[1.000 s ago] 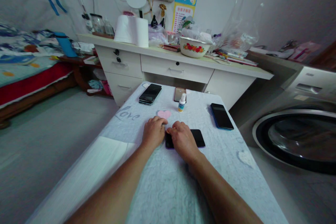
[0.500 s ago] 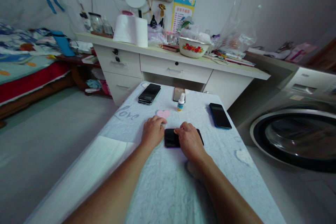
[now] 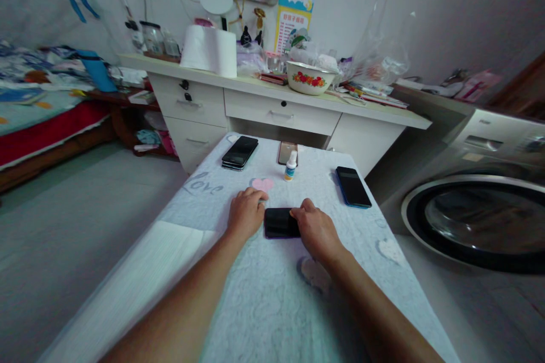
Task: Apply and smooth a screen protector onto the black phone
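At 10 o'clock from the central phone (image 3: 281, 223), a bed (image 3: 51, 136) with red side fabric stands beyond the grey floor (image 3: 97, 198) (reference: 12 o'clock points away from the person).

Stacked phones (image 3: 239, 152) lie at 11 o'clock, near the table's far left corner. At 9 o'clock, the left hand (image 3: 245, 211) rests just beside the central phone's left end. Its fingers are curled; whether they pinch anything cannot be told.

The central phone lies flat, dark screen up, long side crosswise. At 12 o'clock, a small spray bottle (image 3: 290, 168) stands upright; just behind it lies a light-faced phone (image 3: 288, 152). Farther along that bearing, a white drawer unit (image 3: 251, 106) carries a paper roll (image 3: 225, 54) and a flowered bowl (image 3: 310, 79).

At 3 o'clock, the right hand (image 3: 315, 231) covers the central phone's right end. It has shifted rightward along the screen, exposing the left part. Its fingers are bent inward; a firm grasp cannot be confirmed.

At 2 o'clock, a blue-edged phone (image 3: 353, 187) lies flat near the right edge of the table (image 3: 374, 289), which bears a pale patterned cloth. A washing machine (image 3: 485, 142) stands at 3 o'clock.
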Demonstrator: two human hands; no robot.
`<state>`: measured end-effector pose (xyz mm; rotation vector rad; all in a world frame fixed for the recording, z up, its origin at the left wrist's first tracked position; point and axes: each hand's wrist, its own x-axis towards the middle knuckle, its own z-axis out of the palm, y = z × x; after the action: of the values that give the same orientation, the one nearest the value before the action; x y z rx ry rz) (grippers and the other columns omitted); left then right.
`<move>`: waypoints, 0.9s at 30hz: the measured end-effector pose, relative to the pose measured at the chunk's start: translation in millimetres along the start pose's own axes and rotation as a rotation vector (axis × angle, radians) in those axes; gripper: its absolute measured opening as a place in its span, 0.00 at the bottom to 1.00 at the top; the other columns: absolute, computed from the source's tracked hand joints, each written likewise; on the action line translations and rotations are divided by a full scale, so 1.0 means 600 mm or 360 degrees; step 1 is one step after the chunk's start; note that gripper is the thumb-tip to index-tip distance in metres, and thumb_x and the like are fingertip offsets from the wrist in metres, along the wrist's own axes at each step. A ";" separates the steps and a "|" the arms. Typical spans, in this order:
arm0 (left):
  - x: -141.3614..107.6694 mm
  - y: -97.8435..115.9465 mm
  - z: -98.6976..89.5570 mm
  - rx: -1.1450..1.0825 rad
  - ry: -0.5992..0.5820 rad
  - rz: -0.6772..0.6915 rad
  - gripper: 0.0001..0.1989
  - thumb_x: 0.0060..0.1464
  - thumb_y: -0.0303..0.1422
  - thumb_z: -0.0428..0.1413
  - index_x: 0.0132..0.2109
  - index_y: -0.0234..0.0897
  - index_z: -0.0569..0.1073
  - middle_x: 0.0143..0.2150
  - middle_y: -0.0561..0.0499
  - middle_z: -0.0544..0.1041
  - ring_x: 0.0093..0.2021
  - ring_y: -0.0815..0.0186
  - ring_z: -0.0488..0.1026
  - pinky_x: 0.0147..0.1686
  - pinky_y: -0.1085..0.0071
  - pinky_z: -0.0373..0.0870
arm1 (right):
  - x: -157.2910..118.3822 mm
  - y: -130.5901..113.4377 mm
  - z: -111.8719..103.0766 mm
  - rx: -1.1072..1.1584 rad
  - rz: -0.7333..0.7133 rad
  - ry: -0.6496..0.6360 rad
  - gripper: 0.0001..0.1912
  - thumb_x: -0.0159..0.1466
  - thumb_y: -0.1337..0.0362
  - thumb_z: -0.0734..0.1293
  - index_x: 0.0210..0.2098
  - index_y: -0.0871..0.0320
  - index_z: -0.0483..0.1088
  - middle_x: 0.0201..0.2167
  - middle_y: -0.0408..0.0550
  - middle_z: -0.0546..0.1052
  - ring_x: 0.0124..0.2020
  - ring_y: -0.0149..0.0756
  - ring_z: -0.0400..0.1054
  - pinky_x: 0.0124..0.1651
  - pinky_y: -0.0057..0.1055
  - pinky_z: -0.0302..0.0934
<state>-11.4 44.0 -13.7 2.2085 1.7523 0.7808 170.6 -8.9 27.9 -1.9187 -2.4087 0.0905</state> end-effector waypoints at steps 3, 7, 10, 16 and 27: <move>0.001 0.000 0.000 0.0007 -0.0011 -0.0014 0.11 0.52 0.25 0.52 0.40 0.41 0.75 0.43 0.50 0.75 0.46 0.60 0.70 0.47 0.65 0.64 | -0.008 0.004 -0.010 -0.0016 0.0066 -0.0119 0.16 0.67 0.68 0.55 0.46 0.52 0.72 0.43 0.50 0.68 0.31 0.33 0.67 0.32 0.28 0.52; 0.002 0.000 0.000 0.0026 -0.0019 -0.0013 0.11 0.52 0.25 0.51 0.40 0.41 0.75 0.43 0.49 0.75 0.45 0.60 0.70 0.47 0.65 0.64 | -0.016 0.013 -0.013 -0.0003 0.0136 -0.0150 0.17 0.67 0.68 0.55 0.46 0.50 0.72 0.42 0.49 0.68 0.31 0.33 0.67 0.32 0.28 0.52; 0.003 0.000 0.001 0.0027 -0.0024 -0.0010 0.12 0.52 0.25 0.51 0.40 0.41 0.75 0.43 0.49 0.75 0.46 0.60 0.70 0.48 0.64 0.64 | -0.020 0.019 -0.009 -0.0020 0.0191 -0.0095 0.15 0.67 0.67 0.56 0.43 0.50 0.72 0.41 0.48 0.68 0.29 0.32 0.67 0.30 0.28 0.50; 0.003 0.001 0.000 0.0012 -0.0036 -0.0013 0.11 0.52 0.25 0.51 0.40 0.41 0.75 0.43 0.49 0.75 0.46 0.61 0.70 0.50 0.65 0.63 | -0.028 0.012 -0.003 -0.0007 0.0267 -0.0003 0.15 0.68 0.63 0.54 0.39 0.54 0.72 0.40 0.48 0.68 0.28 0.32 0.66 0.28 0.29 0.48; 0.003 0.001 0.002 0.0019 -0.0034 -0.0017 0.11 0.52 0.26 0.51 0.40 0.41 0.75 0.43 0.49 0.75 0.46 0.60 0.70 0.49 0.64 0.64 | -0.026 0.001 0.015 -0.0004 0.0105 0.0035 0.16 0.69 0.65 0.53 0.39 0.54 0.71 0.41 0.48 0.69 0.30 0.32 0.66 0.28 0.29 0.49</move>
<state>-10.0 46.0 -13.7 2.2050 1.7619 0.7439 173.7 -23.9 18.5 -1.9899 -2.3331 0.0695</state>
